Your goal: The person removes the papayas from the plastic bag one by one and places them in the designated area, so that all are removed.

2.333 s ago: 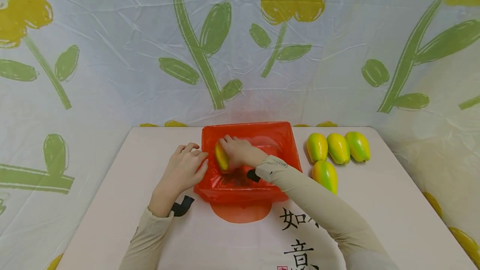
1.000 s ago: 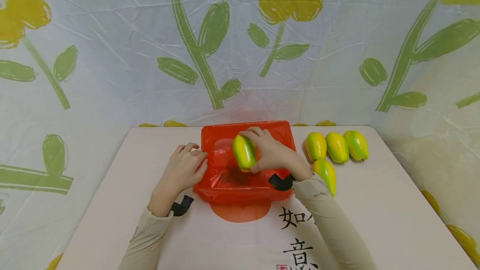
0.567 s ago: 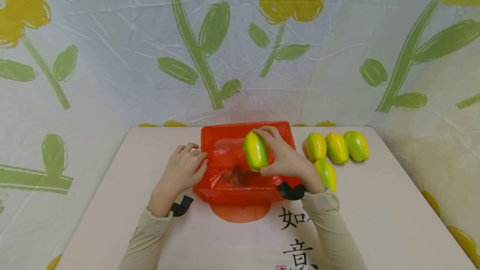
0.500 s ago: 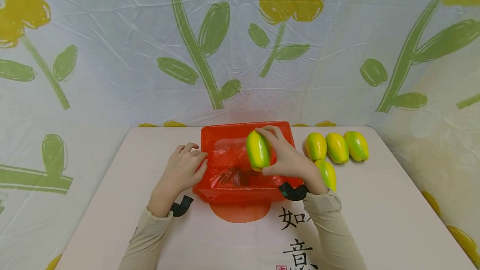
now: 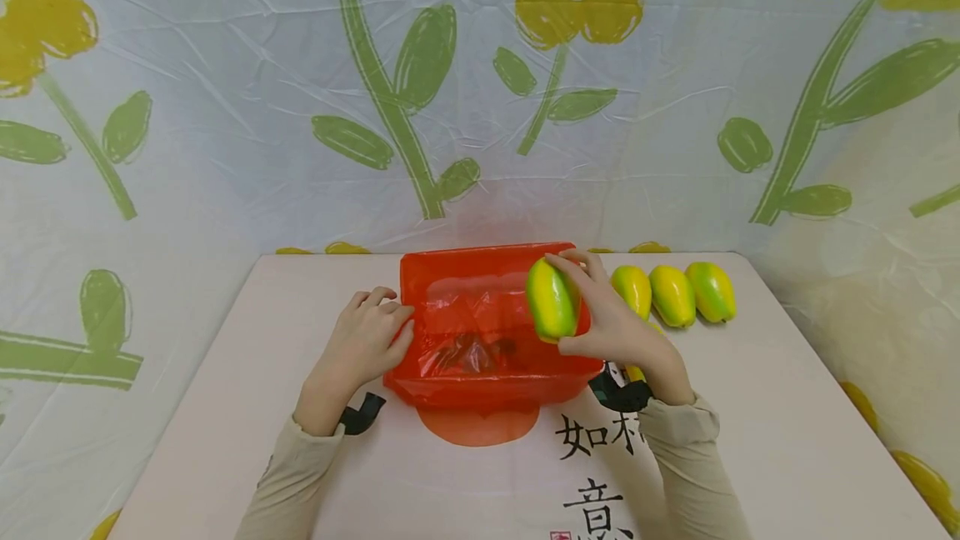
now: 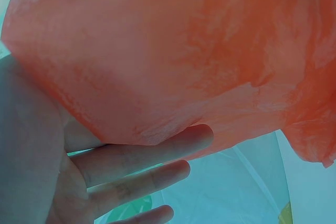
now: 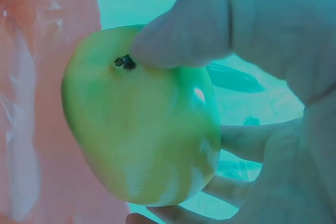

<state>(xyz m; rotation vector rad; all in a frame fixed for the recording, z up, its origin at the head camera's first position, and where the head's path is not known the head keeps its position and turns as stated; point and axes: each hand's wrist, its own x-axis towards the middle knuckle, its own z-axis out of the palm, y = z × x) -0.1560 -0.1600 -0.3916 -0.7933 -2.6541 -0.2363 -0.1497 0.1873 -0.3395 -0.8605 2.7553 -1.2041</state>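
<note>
My right hand [image 5: 626, 323] grips a glossy yellow-and-green papaya [image 5: 551, 300] above the right side of a red plastic bag [image 5: 487, 394]. In the right wrist view, the thumb presses near the dark stem end of the papaya [image 7: 142, 129], and the other fingers reach round its far side. The bag is spread wide in a box-like shape, with wrinkled see-through film inside. My left hand [image 5: 363, 336] is at the bag's left edge. In the left wrist view, the left hand's fingers [image 6: 142, 161] lie straight beside the red film [image 6: 131, 66].
Several more papayas stand at the back right of the table [image 5: 247, 440], among them one papaya [image 5: 712, 292] at the far right; another is mostly hidden behind my right hand. Behind the table hangs a flower-print cloth [image 5: 247, 107]. Black writing [image 5: 592, 507] marks the tabletop.
My right hand has lifted the papaya out of the bag's left part and carried it to the right, towards the other papayas. The left hand has stayed in place.
</note>
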